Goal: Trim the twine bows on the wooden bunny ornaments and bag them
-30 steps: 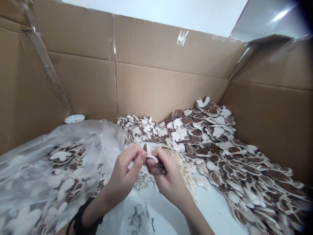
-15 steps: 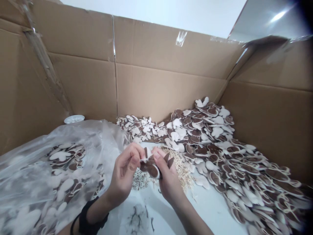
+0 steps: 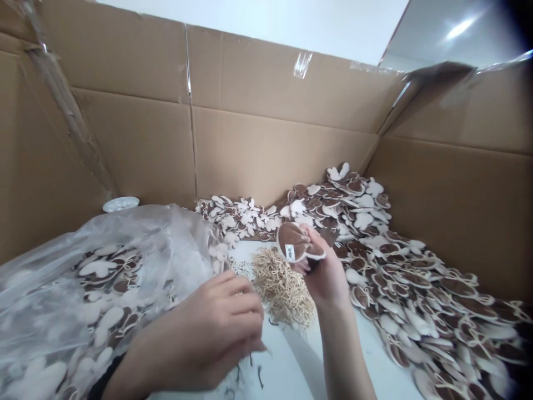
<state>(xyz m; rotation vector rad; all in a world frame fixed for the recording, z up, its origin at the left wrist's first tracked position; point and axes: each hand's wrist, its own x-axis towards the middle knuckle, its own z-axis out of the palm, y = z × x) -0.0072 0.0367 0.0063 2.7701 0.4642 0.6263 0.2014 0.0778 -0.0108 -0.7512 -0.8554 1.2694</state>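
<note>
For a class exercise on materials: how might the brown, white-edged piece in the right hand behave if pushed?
The brown piece would probably hold its shape: its lobe juts past the right hand without visible drooping. It looks flat, so likely slides rather than rolls.

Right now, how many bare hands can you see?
2. The left hand is low, left of centre; the right hand is right of centre, holding a brown piece with a white label. I see no other.

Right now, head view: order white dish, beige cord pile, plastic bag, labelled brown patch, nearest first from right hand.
1. Labelled brown patch: in right hand.
2. Beige cord pile: just left.
3. Plastic bag: farther left.
4. White dish: far left, behind bag.
</note>
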